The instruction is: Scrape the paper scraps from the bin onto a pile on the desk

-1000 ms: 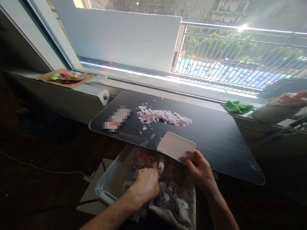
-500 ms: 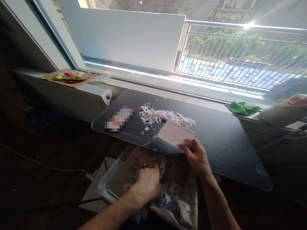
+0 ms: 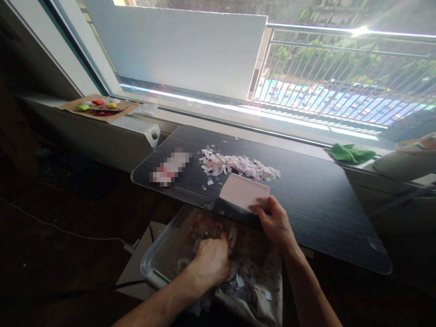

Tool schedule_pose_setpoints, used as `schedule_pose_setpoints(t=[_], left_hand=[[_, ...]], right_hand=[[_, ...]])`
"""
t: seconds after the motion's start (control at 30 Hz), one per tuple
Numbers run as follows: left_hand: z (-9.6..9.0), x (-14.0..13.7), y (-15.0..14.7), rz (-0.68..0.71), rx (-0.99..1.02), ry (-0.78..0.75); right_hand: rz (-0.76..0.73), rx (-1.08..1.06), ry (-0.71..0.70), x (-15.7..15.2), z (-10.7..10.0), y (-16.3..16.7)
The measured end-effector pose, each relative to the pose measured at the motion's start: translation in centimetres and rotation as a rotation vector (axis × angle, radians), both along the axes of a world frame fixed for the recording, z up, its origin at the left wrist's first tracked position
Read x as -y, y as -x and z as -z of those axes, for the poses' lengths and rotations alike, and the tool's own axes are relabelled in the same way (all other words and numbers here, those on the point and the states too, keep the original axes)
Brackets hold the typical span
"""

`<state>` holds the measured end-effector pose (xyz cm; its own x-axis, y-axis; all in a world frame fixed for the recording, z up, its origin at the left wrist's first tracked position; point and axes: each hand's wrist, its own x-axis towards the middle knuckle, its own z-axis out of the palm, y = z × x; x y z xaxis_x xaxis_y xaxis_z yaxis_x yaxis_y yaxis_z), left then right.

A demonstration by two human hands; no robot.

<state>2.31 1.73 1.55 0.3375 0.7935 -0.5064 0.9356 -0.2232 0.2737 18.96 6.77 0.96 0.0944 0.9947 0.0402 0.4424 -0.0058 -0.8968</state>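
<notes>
My right hand [image 3: 276, 222] grips the near right corner of a pale pink, flat rectangular piece [image 3: 243, 193] with rounded corners and a small hole. It is held tilted over the dark table [image 3: 316, 204], just in front of a heap of small paper scraps [image 3: 235, 164]. Lower down, my left hand [image 3: 213, 256] is closed inside a clear plastic bin [image 3: 153, 268] below the table edge. Its fingertips are turned away, so what they hold, if anything, is hidden. Around it in the bin lie more scraps [image 3: 240, 279] and a beige cloth-like lining [image 3: 270, 299].
A blurred-out pale and red item [image 3: 170, 169] lies at the table's left end. Beyond are a radiator [image 3: 136, 129], a brown board with small coloured objects [image 3: 98, 109], and a green cloth [image 3: 349, 153] on the sill. A white cable [image 3: 85, 235] crosses the dark floor.
The pink piece and my right hand have shifted slightly left, toward me. My left hand stays closed in the bin, and the scrap heap looks the same.
</notes>
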Motion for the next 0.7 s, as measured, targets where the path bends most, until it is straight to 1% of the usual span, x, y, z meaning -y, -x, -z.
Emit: schedule_pose_setpoints(t=[0.07,0.17,0.23,0.3,0.4,0.47,0.57,0.63,0.7], left_hand=[[0.0,0.0,0.0,0.005,0.005,0.002],[0.5,0.0,0.0,0.016,0.005,-0.008],[0.8,0.0,0.0,0.024,0.000,-0.017],[0.9,0.0,0.1,0.023,-0.001,-0.017],[0.6,0.0,0.1,0.017,0.014,-0.002],[0.5,0.0,0.2,0.016,0.018,0.000],[0.5,0.0,0.2,0.030,0.005,-0.013],[0.6,0.0,0.2,0.043,-0.008,-0.012],[0.7,0.0,0.1,0.046,-0.015,-0.009]], right_hand=[[-0.014,0.023,0.000,0.0,0.0,0.4],[-0.100,0.055,0.016,0.4,-0.2,0.8],[-0.115,0.074,0.018,0.9,-0.6,0.6],[-0.063,0.087,0.021,1.6,-0.8,-0.3],[0.060,0.110,0.054,2.7,-0.8,-1.9],[0.095,0.115,0.079,3.5,-0.6,-2.3],[0.043,0.056,0.112,4.3,-0.2,-1.8],[0.007,0.014,0.113,4.3,-0.1,-1.2],[0.039,0.016,0.090,3.9,-0.2,-0.8]])
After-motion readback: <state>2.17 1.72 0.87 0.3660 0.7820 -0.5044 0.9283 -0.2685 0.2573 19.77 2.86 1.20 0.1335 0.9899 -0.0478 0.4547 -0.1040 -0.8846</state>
